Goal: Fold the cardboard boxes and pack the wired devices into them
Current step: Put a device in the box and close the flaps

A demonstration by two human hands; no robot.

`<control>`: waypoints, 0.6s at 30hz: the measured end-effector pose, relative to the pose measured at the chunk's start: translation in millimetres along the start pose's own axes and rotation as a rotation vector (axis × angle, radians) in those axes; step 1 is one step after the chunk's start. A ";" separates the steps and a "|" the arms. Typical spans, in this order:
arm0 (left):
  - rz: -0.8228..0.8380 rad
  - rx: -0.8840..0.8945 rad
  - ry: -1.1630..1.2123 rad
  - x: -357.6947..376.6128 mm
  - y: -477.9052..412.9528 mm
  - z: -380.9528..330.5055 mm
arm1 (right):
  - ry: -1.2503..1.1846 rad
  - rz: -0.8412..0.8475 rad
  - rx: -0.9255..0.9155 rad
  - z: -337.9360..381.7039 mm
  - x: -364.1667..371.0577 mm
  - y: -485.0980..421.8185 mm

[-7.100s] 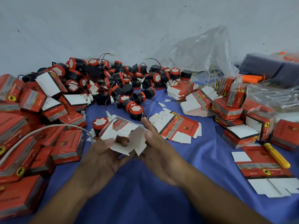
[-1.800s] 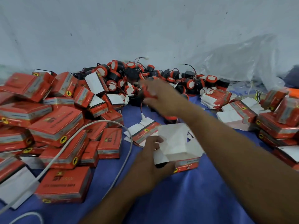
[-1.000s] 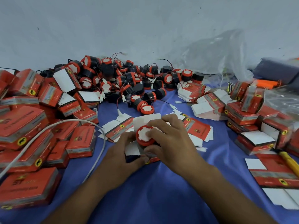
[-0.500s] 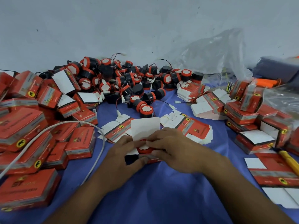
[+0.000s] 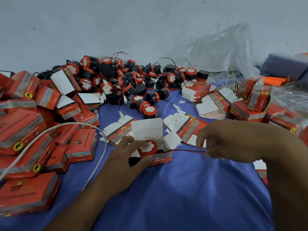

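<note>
Your left hand (image 5: 126, 157) grips the open box (image 5: 160, 158), one finger pressing the red-capped device (image 5: 147, 148) inside. Your right hand (image 5: 230, 140) pinches the device's wire (image 5: 186, 150), stretched right of the box. Loose devices (image 5: 133, 77) are heaped behind it.

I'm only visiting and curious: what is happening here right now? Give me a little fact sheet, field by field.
Left hand: holds the open box, fingers on the device inside it
Right hand: pinches the device's wire, stretched out to the right of the box
Box lid: standing up, not yet closed
Loose devices: heaped by the wall
Closed boxes: piled at left
Flat boxes: beyond the hands
Surface: blue cloth
</note>
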State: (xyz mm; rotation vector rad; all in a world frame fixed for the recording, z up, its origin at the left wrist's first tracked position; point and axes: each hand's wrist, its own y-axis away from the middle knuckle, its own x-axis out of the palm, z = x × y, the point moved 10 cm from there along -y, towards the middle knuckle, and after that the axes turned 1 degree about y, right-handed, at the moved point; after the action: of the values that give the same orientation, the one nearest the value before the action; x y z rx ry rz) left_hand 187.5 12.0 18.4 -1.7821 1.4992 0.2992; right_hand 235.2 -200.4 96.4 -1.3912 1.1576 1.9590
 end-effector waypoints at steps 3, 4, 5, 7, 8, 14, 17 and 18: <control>0.028 -0.008 0.018 3.3 -0.7 1.4 | -0.178 -0.269 -0.122 12.7 -32.7 4.2; 0.041 -0.009 0.014 4.7 -1.0 1.8 | -0.266 -0.413 -0.150 15.1 -46.2 5.8; 0.054 -0.003 0.001 6.2 -1.1 1.3 | -0.347 -0.545 -0.175 17.8 -55.7 7.1; 0.079 0.023 -0.054 8.9 -1.2 -1.6 | -0.461 -0.669 -0.246 30.7 -57.1 2.4; 0.088 0.032 -0.075 9.9 -1.3 -2.5 | -0.498 -0.654 -0.288 40.9 -49.9 -4.5; 0.079 0.037 -0.049 9.0 -1.3 -2.6 | 0.013 -0.513 -0.279 85.3 6.4 -51.3; 0.072 0.029 -0.038 9.6 -1.1 -0.3 | 0.106 -0.522 -0.210 89.1 15.2 -59.9; 0.076 0.032 -0.035 10.1 -0.9 -0.4 | 0.114 -0.523 -0.183 89.8 16.8 -61.2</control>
State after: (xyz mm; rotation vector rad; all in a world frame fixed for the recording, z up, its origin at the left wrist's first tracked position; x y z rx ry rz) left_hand 191.0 4.3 12.8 -1.6891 1.5413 0.3405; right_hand 228.4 -93.8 70.3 -1.7101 0.5795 1.6512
